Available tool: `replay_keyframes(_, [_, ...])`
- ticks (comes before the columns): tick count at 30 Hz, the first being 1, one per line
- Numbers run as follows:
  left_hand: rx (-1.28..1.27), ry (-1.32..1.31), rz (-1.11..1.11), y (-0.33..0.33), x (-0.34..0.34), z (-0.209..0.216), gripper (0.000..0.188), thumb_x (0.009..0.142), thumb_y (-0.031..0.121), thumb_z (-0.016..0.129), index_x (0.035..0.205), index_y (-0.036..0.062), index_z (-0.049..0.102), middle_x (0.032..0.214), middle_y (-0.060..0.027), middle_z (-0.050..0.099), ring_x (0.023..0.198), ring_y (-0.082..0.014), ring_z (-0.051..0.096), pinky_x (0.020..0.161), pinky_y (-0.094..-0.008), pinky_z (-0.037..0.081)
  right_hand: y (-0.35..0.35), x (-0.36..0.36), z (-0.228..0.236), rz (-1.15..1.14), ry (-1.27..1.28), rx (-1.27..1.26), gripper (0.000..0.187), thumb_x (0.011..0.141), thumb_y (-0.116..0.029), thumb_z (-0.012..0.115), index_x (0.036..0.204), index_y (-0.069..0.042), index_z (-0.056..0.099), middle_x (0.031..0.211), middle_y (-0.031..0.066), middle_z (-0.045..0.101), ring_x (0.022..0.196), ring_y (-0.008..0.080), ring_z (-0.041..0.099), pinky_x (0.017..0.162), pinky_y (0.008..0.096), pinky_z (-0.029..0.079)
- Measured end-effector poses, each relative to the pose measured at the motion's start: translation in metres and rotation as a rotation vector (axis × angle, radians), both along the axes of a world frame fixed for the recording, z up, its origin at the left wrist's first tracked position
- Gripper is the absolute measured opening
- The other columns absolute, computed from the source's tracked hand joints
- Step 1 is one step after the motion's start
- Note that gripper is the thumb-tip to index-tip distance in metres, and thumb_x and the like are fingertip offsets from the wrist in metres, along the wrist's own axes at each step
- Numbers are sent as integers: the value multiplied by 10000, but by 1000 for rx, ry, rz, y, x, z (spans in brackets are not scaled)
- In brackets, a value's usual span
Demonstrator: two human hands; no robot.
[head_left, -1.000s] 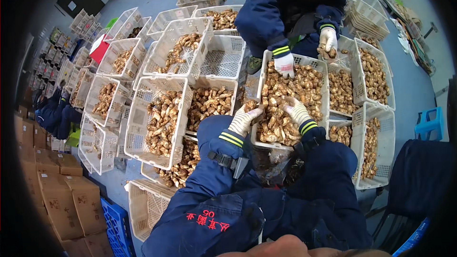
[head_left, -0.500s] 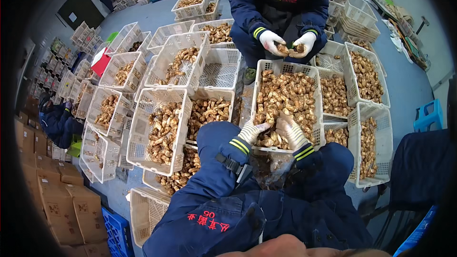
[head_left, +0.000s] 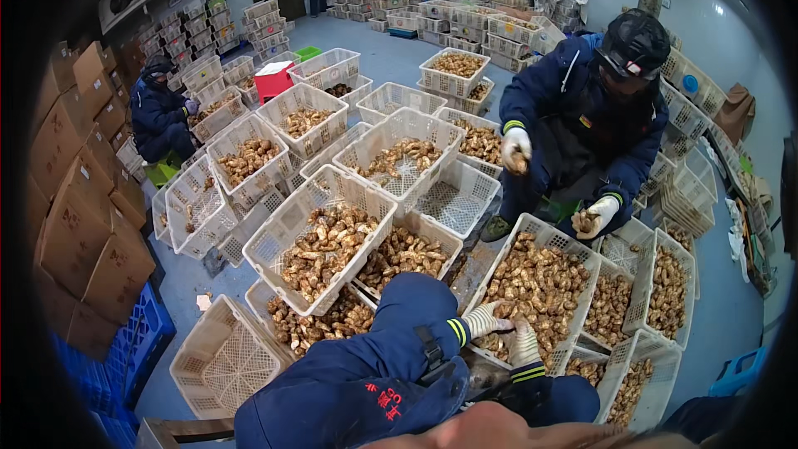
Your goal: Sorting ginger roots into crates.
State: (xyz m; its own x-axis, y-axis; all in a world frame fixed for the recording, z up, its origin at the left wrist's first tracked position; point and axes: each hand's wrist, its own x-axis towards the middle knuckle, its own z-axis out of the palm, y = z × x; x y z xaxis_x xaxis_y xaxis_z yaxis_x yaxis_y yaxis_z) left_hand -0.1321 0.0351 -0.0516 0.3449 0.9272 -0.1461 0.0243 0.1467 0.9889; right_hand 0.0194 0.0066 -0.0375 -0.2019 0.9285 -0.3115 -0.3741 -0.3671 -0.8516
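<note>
A white perforated crate (head_left: 522, 224) in front of me is heaped with cream-and-brown mushrooms (head_left: 540, 278). Over its near end, my left hand (head_left: 484, 320) and my right hand (head_left: 524, 344), in striped knit gloves, are close together, just above the pile. Fingers on both hands are bent inward; whatever lies between them is hidden. Across the crate sits a co-worker in white gloves. One of the co-worker's hands (head_left: 517, 150) is raised with a mushroom, and the other (head_left: 595, 217) holds a mushroom beside the crate's far rim.
Stacked crates of mushrooms stand to my left, among them a large tilted crate (head_left: 278, 237) and a bare-bottomed one (head_left: 229, 370). More crates (head_left: 652, 378) flank my right. Cardboard boxes (head_left: 83, 258), a blue pallet (head_left: 137, 345) and a blue stool (head_left: 738, 372) stand farther out.
My view has swung up and left, so more of the room shows. The co-worker's hands have moved apart, one raised. My hands remain together over the crate's near end.
</note>
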Motion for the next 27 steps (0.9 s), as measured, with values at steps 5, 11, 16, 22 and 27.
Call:
replay_keyframes(5, [-80,-220,-44,-14,-6,14,650,768,234,736,1308,44,428,993,-67,627,869,-117,575,775,-262,481,-6,-4,14,-15,-14,-6,472,874,-389,543,1106,16,476,979,127,558,891,249,583,804,403,514])
replay_keyframes(11, [-45,-87,-8,-33,-16,12,721,756,314,739,1334,41,404,1049,-109,623,907,-154,589,802,-294,484,-34,-20,25,-54,-77,-63,450,880,-387,541,1092,6,487,986,138,566,905,254,584,828,419,506])
replay_keyframes(16, [-100,52,-54,-38,-29,29,760,752,317,733,1363,45,373,1121,-192,594,972,-225,592,821,-338,486,-53,-34,36,-148,-170,-126,433,884,-386,539,1080,-2,496,993,147,572,918,258,585,848,431,499])
replay_keyframes(22, [-142,111,-323,-44,-28,13,796,733,281,744,1388,71,343,1137,-188,600,1040,-263,577,892,-354,459,-74,-34,29,-57,-35,-176,440,893,-391,537,1102,-6,503,1002,149,590,866,256,610,768,382,543])
replay_keyframes(27, [-124,196,-186,-46,-27,9,874,715,354,753,1389,16,310,1148,-195,592,1025,-235,575,895,-338,450,-83,-6,17,-141,-253,-107,370,903,-339,528,1063,-6,502,952,141,582,827,237,609,723,357,544])
